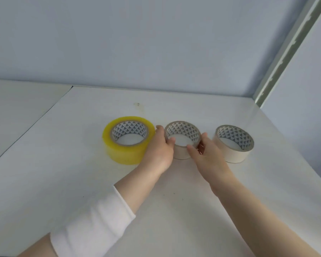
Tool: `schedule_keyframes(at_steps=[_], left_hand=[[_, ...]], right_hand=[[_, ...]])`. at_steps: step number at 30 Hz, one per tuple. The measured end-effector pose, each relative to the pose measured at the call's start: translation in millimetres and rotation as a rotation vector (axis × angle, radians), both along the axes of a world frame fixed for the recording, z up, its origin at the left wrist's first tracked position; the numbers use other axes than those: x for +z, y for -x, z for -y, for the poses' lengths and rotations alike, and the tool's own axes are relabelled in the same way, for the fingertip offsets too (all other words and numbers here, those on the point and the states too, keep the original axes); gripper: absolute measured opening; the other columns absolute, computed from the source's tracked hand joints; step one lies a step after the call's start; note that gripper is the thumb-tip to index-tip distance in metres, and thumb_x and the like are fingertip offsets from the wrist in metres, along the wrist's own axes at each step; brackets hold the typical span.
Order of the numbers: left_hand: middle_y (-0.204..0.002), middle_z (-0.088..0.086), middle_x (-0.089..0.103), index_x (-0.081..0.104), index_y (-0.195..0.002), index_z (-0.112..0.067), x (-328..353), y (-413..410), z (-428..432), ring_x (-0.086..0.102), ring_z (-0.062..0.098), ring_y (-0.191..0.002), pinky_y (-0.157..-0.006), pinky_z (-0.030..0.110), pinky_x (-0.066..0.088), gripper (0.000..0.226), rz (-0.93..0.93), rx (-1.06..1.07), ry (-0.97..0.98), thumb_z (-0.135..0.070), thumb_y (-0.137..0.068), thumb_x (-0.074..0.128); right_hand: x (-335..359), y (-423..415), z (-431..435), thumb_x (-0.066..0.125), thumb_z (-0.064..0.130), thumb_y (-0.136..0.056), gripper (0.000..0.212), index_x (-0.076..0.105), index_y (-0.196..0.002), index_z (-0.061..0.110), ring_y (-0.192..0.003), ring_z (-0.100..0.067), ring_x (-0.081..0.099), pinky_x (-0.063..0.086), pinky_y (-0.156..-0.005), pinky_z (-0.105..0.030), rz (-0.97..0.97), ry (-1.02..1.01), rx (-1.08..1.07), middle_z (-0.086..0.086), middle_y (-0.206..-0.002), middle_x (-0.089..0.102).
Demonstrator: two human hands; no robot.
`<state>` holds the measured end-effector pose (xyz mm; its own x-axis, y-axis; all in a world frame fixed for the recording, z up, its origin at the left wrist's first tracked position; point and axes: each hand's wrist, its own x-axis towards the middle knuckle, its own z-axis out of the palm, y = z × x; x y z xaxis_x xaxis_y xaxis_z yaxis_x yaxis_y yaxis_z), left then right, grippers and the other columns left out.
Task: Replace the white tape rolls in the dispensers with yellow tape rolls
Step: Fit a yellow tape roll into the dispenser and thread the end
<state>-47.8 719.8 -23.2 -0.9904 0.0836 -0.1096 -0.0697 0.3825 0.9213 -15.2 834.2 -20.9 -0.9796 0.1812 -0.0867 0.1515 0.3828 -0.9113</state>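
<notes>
Three tape rolls lie flat in a row on the white table (82,173). At the left is a thick yellow tape roll (125,154). In the middle sits a thin white tape roll (181,153), gripped from both sides: my left hand (160,151) holds its left rim with the thumb over the edge, and my right hand (208,154) holds its right rim. A second white tape roll (235,156) rests at the right, untouched. No dispenser is in view.
A pale blue wall (156,43) stands behind the table, and a side wall with a grey-green corner strip (289,52) closes off the right. A seam (35,123) runs diagonally across the table at the left.
</notes>
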Motion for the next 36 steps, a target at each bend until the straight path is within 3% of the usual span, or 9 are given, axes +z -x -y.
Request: schedule_keyframes(at_steps=[4, 7, 9, 12, 16, 20, 25, 30, 36], left_hand=[[-0.154, 0.004, 0.029, 0.015, -0.147, -0.016, 29, -27, 6, 0.033, 0.013, -0.137, -0.094, 0.008, 0.022, 0.059, -0.242, -0.012, 0.13, -0.02, -0.096, 0.044], [-0.127, -0.013, 0.056, 0.047, -0.133, -0.024, 56, -43, 40, 0.051, 0.003, -0.121, -0.1, 0.013, 0.033, 0.043, -0.494, 0.085, 0.01, -0.019, -0.091, 0.053], [-0.116, -0.02, 0.058, 0.056, -0.124, -0.025, 55, -33, 74, 0.055, 0.002, -0.114, -0.101, 0.018, 0.037, 0.036, -0.561, 0.243, 0.035, -0.019, -0.089, 0.053], [-0.137, -0.004, 0.051, 0.046, -0.134, -0.015, 38, -8, 112, 0.047, 0.014, -0.129, -0.109, 0.027, 0.032, 0.043, -0.398, 0.378, 0.163, -0.022, -0.092, 0.052], [-0.139, 0.014, 0.05, 0.045, -0.133, -0.005, 9, 1, 122, 0.047, 0.027, -0.129, -0.106, 0.034, 0.034, 0.045, -0.044, 0.289, 0.153, -0.028, -0.095, 0.046], [-0.123, 0.012, 0.061, 0.053, -0.122, -0.008, 2, -2, 119, 0.056, 0.028, -0.115, -0.1, 0.039, 0.042, 0.032, -0.083, 0.274, 0.075, -0.023, -0.095, 0.047], [-0.115, 0.007, 0.065, 0.056, -0.118, -0.011, 13, -30, 128, 0.06, 0.024, -0.108, -0.098, 0.038, 0.045, 0.028, -0.184, 0.352, -0.037, -0.018, -0.091, 0.054], [-0.103, -0.001, 0.067, 0.058, -0.1, -0.028, 27, -108, 150, 0.063, 0.015, -0.1, -0.093, 0.03, 0.048, 0.019, -0.348, 0.485, -0.219, -0.019, -0.083, 0.059], [-0.115, -0.002, 0.067, 0.057, -0.123, -0.015, -4, -217, 178, 0.063, 0.008, -0.107, -0.093, 0.023, 0.048, 0.046, -0.404, 0.889, -0.366, -0.019, -0.078, 0.061]], right_hand=[[9, -5, 5, 0.05, 0.024, -0.091, 0.029, 0.045, -0.116, 0.01, -0.097, -0.023, 0.05, 0.04, -0.075, -0.023, -0.035, -0.116, 0.034, -0.003, -0.096, 0.053], [29, -25, 17, 0.052, 0.028, -0.09, 0.06, 0.027, -0.143, 0.017, -0.137, -0.011, 0.029, 0.026, -0.108, -0.022, -0.269, -0.25, 0.018, 0.003, -0.147, 0.031], [43, -32, 30, 0.055, 0.026, -0.087, 0.056, 0.035, -0.139, 0.02, -0.133, -0.007, 0.036, 0.03, -0.106, -0.02, -0.404, -0.198, 0.046, 0.005, -0.145, 0.035], [47, -30, 54, 0.056, 0.029, -0.087, 0.05, 0.042, -0.134, 0.024, -0.122, -0.006, 0.048, 0.038, -0.09, -0.014, -0.145, 0.105, 0.172, 0.007, -0.136, 0.048], [24, -16, 79, 0.054, 0.033, -0.089, 0.062, 0.029, -0.143, 0.017, -0.136, -0.012, 0.033, 0.027, -0.104, -0.024, 0.109, 0.272, 0.165, 0.003, -0.149, 0.035], [9, -2, 99, 0.057, 0.031, -0.082, 0.06, 0.041, -0.133, 0.006, -0.129, -0.022, 0.044, 0.032, -0.112, -0.042, 0.1, 0.388, 0.051, -0.007, -0.138, 0.048], [11, -20, 106, 0.052, 0.015, -0.091, 0.038, 0.049, -0.128, 0.006, -0.115, -0.017, 0.054, 0.04, -0.103, -0.037, -0.008, 0.481, 0.038, -0.006, -0.124, 0.059], [25, -64, 124, 0.057, 0.017, -0.088, 0.027, 0.053, -0.114, 0.013, -0.118, -0.019, 0.056, 0.052, -0.092, -0.04, -0.079, 0.62, 0.101, -0.01, -0.126, 0.058], [10, -126, 157, 0.066, 0.019, -0.08, 0.02, 0.053, -0.094, 0.022, -0.1, -0.016, 0.066, 0.056, -0.084, -0.034, 0.143, 0.689, 0.405, -0.008, -0.115, 0.065]])
